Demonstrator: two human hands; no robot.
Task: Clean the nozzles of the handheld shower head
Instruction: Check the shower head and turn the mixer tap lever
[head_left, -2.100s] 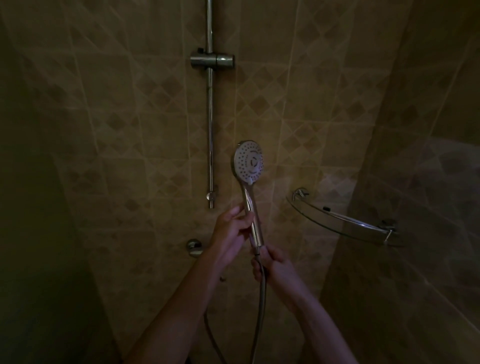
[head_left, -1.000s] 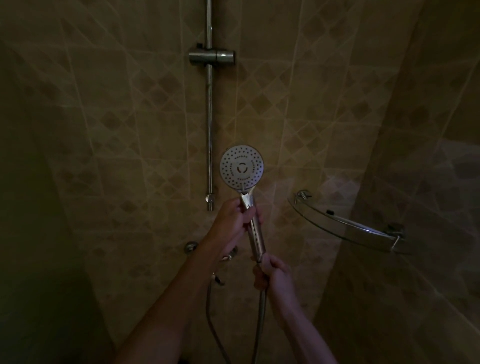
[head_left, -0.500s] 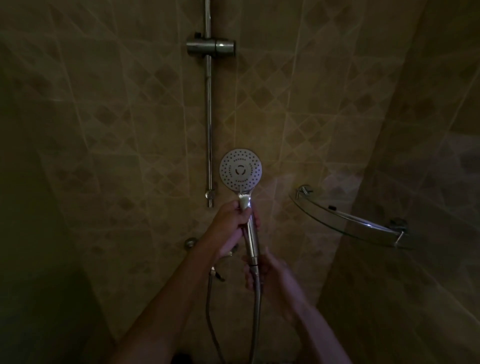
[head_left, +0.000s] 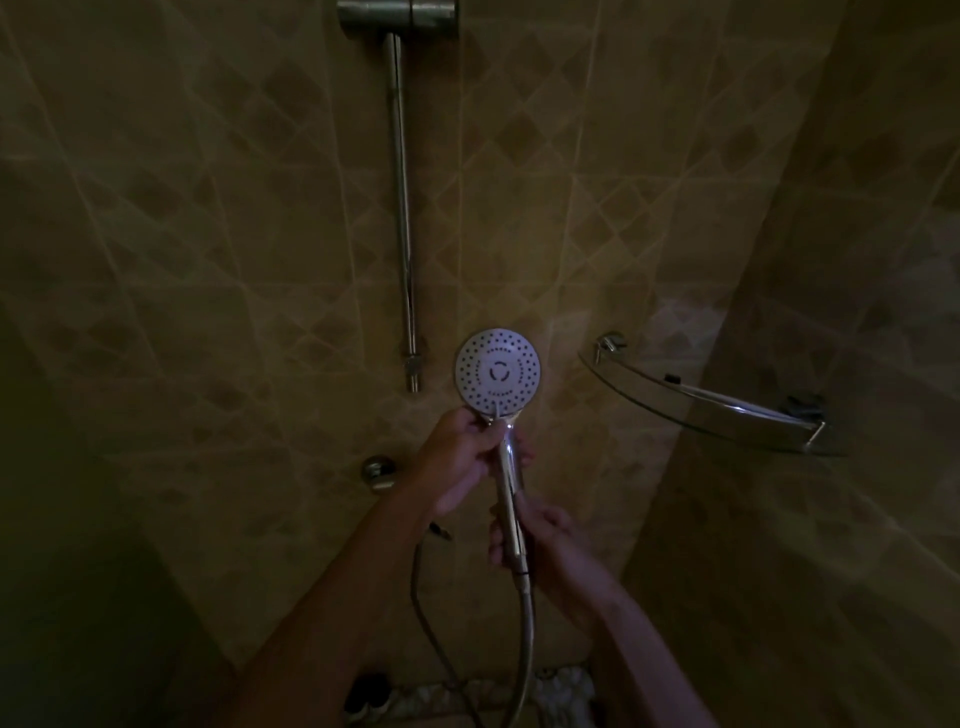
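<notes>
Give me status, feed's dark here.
Left hand grips shower head neck; right hand holds handle low. Nozzles face camera, unobstructed.

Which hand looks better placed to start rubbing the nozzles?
Probably the left hand: its grip is on the handle's top, just under the shower head face. The right hand holds the handle's lower end near the hose, steadying it.

No text, label, brand, number or sign can be read anywhere in this dim view. The round white spray face of the chrome handheld shower head (head_left: 497, 370) shows only dark nozzle dots and a small central ring mark, no lettering.
</notes>
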